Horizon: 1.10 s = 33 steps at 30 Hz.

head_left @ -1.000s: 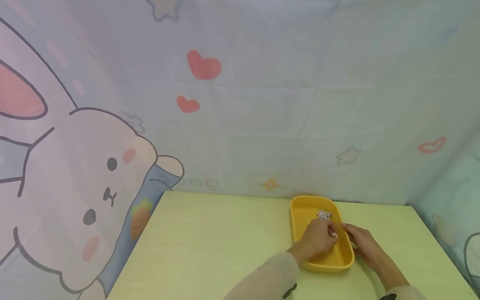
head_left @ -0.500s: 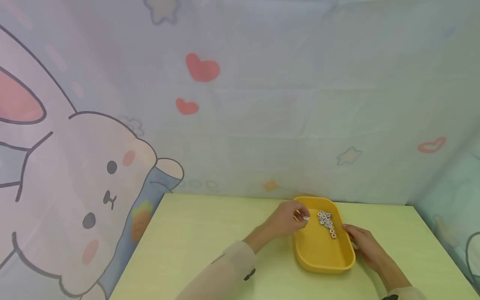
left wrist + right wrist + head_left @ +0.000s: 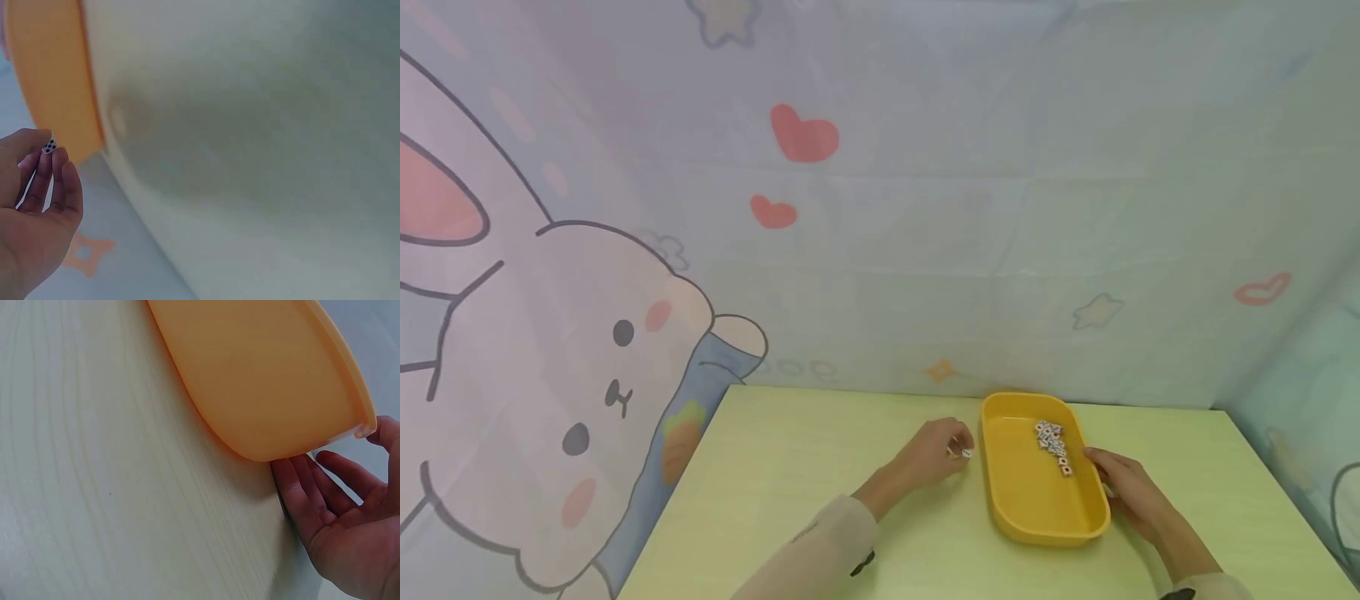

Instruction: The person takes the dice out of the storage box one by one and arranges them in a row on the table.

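The left hand [image 3: 934,455] pinches a white die [image 3: 967,454] beside the yellow tray [image 3: 1028,504] of dice [image 3: 1051,442]; the right hand [image 3: 1131,492] holds the tray's side.

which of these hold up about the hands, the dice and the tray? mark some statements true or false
1. The left hand pinches a die. True.
2. The right hand touches the tray. True.
3. The tray is blue. False: it is yellow.
4. The other dice lie scattered on the table. False: they sit clustered inside the tray.
5. The left hand is inside the tray. False: it is beside it, over the table.
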Each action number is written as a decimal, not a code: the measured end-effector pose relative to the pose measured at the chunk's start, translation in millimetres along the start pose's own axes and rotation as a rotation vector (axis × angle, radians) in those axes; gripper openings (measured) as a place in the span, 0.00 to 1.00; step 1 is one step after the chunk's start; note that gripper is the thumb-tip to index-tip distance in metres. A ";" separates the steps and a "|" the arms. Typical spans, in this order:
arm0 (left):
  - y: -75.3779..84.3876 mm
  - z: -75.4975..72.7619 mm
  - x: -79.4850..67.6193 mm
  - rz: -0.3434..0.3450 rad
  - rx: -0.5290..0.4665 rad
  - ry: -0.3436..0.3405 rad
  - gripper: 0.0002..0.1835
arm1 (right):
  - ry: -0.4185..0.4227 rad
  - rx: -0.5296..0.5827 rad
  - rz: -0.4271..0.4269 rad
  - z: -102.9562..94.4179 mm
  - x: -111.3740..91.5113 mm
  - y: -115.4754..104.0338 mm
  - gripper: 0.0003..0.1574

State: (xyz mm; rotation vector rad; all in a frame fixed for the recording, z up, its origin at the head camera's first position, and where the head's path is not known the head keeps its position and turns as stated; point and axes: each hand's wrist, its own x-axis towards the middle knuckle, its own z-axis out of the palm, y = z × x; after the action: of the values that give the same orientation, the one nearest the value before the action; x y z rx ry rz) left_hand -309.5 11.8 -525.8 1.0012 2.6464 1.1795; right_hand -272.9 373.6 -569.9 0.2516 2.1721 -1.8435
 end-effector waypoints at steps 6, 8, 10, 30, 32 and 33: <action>-20.3 6.4 -11.9 -0.055 0.070 -0.026 0.07 | -0.015 0.002 -0.013 1.2 1.5 -0.5 0.48; -26.3 9.1 -13.6 -0.063 0.088 -0.040 0.07 | -0.013 -0.001 -0.013 1.4 1.2 -0.6 0.48; -31.0 11.6 -14.5 -0.065 0.085 -0.048 0.07 | -0.014 -0.003 -0.018 1.0 1.0 -1.3 0.48; -41.7 20.2 -22.7 -0.121 -0.064 -0.039 0.08 | 0.000 -0.013 -0.009 -1.0 0.2 2.5 0.49; -40.2 17.2 -22.0 -0.116 -0.078 -0.033 0.09 | -0.001 -0.017 -0.009 -1.0 0.4 2.4 0.50; -38.4 15.0 -21.3 -0.117 -0.091 -0.031 0.10 | -0.003 -0.019 -0.009 -1.1 0.6 2.4 0.50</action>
State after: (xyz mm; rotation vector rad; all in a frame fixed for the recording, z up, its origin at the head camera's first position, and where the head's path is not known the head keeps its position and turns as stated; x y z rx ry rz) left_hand -308.5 -10.1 -566.7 0.8309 2.5629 1.2358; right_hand -272.8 375.1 -572.2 0.2348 2.1914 -1.8256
